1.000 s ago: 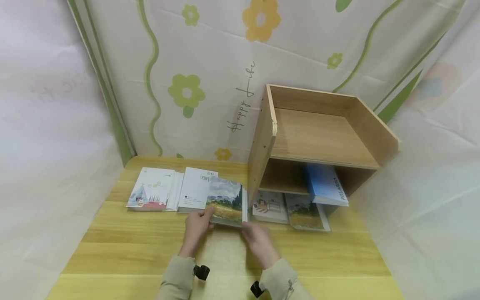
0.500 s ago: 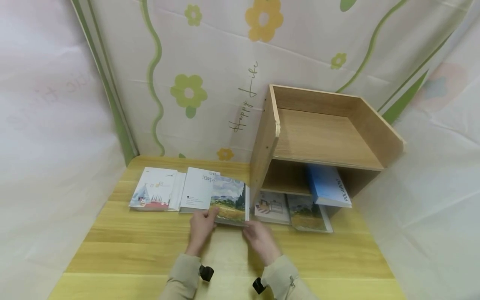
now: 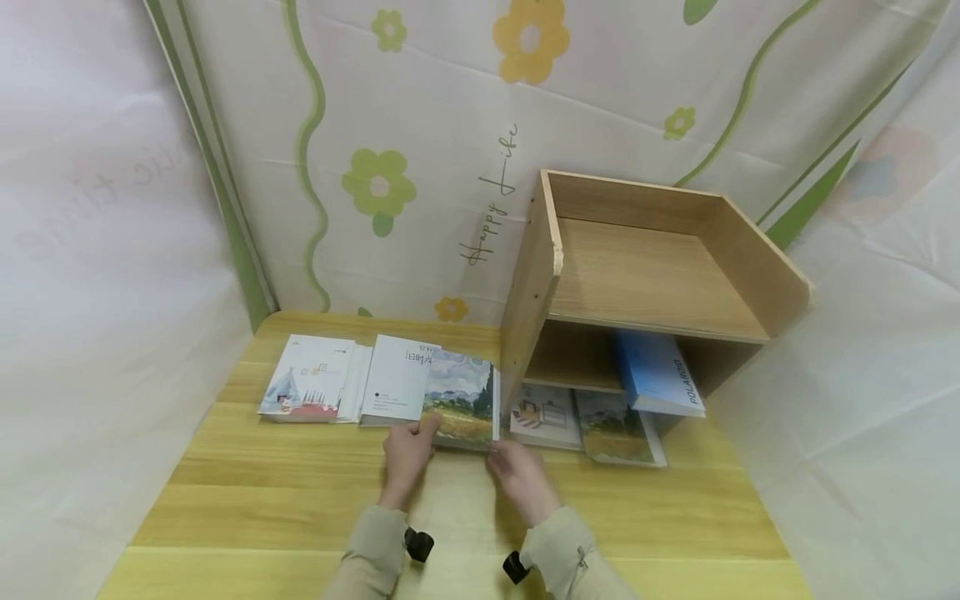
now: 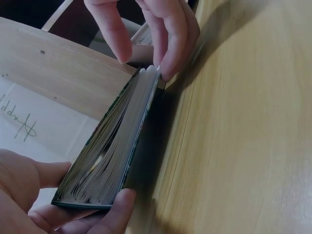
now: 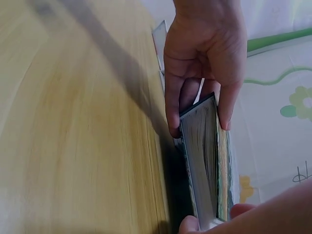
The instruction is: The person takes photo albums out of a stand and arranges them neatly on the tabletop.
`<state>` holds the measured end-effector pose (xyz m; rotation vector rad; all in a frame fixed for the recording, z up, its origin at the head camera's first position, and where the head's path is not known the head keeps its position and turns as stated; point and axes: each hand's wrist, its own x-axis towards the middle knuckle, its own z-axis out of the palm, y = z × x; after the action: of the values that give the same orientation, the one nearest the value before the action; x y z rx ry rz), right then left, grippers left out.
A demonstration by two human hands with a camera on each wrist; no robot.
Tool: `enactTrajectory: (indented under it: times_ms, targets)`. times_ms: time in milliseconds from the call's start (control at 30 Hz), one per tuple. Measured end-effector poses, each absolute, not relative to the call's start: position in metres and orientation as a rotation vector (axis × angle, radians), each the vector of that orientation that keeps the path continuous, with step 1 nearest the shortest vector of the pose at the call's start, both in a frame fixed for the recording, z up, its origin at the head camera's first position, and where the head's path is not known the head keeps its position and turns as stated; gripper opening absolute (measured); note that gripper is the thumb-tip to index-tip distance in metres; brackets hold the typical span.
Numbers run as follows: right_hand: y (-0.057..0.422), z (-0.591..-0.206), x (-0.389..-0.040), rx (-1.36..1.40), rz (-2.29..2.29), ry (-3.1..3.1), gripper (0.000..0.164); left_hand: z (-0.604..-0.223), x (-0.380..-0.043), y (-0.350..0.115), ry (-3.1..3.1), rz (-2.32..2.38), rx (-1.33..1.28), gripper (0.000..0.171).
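A photo album [image 3: 461, 396] with a painted landscape on its cover is tilted up off the table, its near side toward me. My left hand [image 3: 408, 458] grips its near left corner, thumb on the cover and fingers beneath, as the left wrist view shows on the album [image 4: 105, 146]. At the near right corner, my right hand [image 3: 521, 479] holds the edge, thumb side above and fingertips under it. The right wrist view shows the page block [image 5: 202, 146] between the two covers. The album overlaps a white album [image 3: 390, 387] with dark lettering on its left.
Farther left lies a white album [image 3: 309, 375] with a tent picture. A wooden shelf unit [image 3: 525, 308] stands to the right. A blue POLAROID album [image 3: 660, 375] juts from its middle level; a white album [image 3: 545, 417] and another landscape album [image 3: 615, 433] lie in the bottom level.
The head view has shifted slightly. Both hands keep hold of the landscape album, which has moved a little to the right and settled lower at its near side.
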<state>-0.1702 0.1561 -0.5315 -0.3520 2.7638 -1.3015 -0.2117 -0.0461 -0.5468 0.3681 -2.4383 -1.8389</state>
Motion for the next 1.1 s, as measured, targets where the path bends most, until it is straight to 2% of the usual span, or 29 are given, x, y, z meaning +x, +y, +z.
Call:
enactTrajectory:
  times_ms: [233, 467, 633, 833, 1100]
  targets:
    - [0.158, -0.537, -0.175, -0.281, -1.251, 2.774, 0.032, -0.551, -0.216, -0.044, -2.384, -1.889, 0.477, 0.059]
    - [0.159, -0.538, -0.176, -0.207, -1.295, 2.73, 0.037, -0.554, -0.22, -0.042, -2.28, -2.019, 0.637, 0.041]
    - [0.159, -0.536, -0.176, -0.189, -1.331, 2.709, 0.037, -0.554, -0.223, -0.04, -2.154, -2.163, 0.745, 0.05]
    - [0.159, -0.534, -0.177, -0.152, -1.358, 2.671, 0.046, -0.555, -0.228, -0.039, -1.979, -2.341, 0.86, 0.064]
    - [0.159, -0.537, -0.177, -0.095, -1.391, 2.656, 0.042, -0.554, -0.226, -0.038, -1.861, -2.5, 0.872, 0.069]
